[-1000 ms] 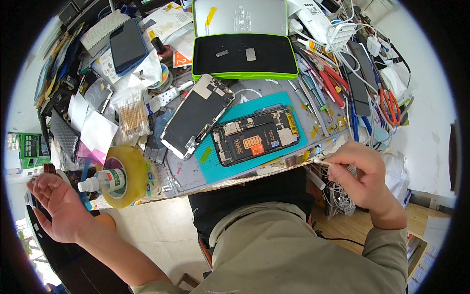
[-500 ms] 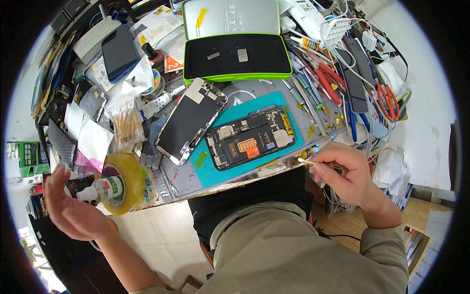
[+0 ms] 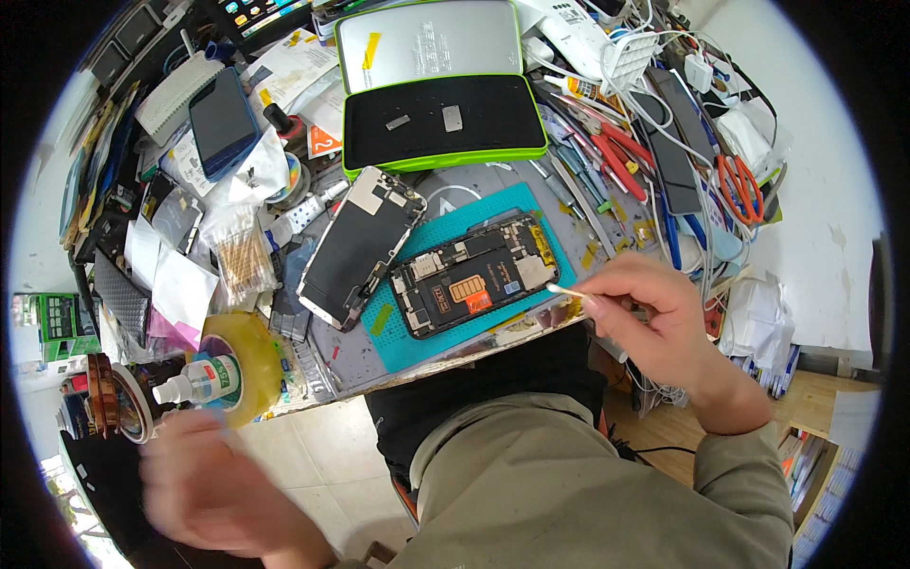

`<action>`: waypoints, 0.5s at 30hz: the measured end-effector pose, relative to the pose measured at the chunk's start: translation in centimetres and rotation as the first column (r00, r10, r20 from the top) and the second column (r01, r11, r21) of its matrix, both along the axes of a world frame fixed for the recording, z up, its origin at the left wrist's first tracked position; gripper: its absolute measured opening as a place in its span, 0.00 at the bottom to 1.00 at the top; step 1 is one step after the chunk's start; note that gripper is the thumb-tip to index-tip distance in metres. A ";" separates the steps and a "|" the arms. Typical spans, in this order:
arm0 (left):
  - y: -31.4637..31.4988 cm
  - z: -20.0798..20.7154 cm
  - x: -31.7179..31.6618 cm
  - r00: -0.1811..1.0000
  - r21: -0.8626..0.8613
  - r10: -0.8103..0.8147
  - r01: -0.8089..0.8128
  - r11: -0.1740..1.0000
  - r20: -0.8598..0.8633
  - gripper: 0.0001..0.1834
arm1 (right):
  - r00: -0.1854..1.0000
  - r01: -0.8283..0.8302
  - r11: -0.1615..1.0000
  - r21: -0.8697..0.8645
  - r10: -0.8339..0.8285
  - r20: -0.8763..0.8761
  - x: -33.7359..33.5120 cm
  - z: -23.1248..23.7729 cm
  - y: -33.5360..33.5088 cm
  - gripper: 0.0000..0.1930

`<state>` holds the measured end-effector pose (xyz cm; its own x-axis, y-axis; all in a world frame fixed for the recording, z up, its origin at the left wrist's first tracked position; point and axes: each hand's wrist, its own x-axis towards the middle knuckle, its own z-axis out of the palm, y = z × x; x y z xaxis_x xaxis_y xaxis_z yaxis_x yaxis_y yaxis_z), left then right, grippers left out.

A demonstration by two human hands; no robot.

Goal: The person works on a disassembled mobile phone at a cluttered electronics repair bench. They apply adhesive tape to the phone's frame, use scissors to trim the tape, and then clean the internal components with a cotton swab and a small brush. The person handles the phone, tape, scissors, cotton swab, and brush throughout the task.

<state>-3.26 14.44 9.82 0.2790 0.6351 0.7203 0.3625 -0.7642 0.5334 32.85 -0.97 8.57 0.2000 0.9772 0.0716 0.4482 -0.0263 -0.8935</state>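
Observation:
Between the thumb and fingers of my right hand (image 3: 649, 318) is a cotton swab (image 3: 567, 291), its white tip beside the right end of an opened phone (image 3: 474, 275). I cannot tell whether the tip touches it. The phone lies on a teal mat (image 3: 393, 349), battery and boards exposed. A detached screen assembly (image 3: 351, 261) leans across the mat's left side, back up. My left hand (image 3: 213, 488) is smeared by motion at the lower left, below a small clear bottle (image 3: 199, 383) with a white cap; its fingers cannot be made out. The bottle lies over a yellow tape roll (image 3: 265, 365).
Behind the mat stands an open green-edged case (image 3: 455, 162) with two small metal pieces inside. To the left are a bag of cotton swabs (image 3: 245, 254) and a dark phone (image 3: 223, 123). Tools, red-handled pliers (image 3: 621, 166), orange scissors (image 3: 739, 190) and white cables crowd the right.
My right hand has moved left with the swab, up to the opened phone. My left hand has swung down and to the right, away from beside the bottle. The whole view has shifted slightly.

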 end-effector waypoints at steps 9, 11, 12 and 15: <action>-5.9 -8.1 10.0 0.880 0.139 -0.101 0.185 0.973 -0.465 0.21 | 0.877 -0.200 0.894 0.401 -0.020 0.480 -5.1 -2.1 8.2 0.07; -5.7 -8.3 10.6 0.876 0.150 -0.061 0.149 0.977 -0.478 0.23 | 0.859 -0.201 0.904 0.378 -0.023 0.511 -5.7 -2.6 9.2 0.07; -5.6 -8.3 10.7 0.875 0.137 -0.047 0.127 0.982 -0.481 0.23 | 0.852 -0.205 0.907 0.369 -0.020 0.523 -6.0 -2.8 9.7 0.06; -5.1 -8.9 10.8 0.871 0.106 -0.015 0.077 0.991 -0.490 0.26 | 0.830 -0.212 0.919 0.332 -0.010 0.558 -6.4 -2.9 10.3 0.05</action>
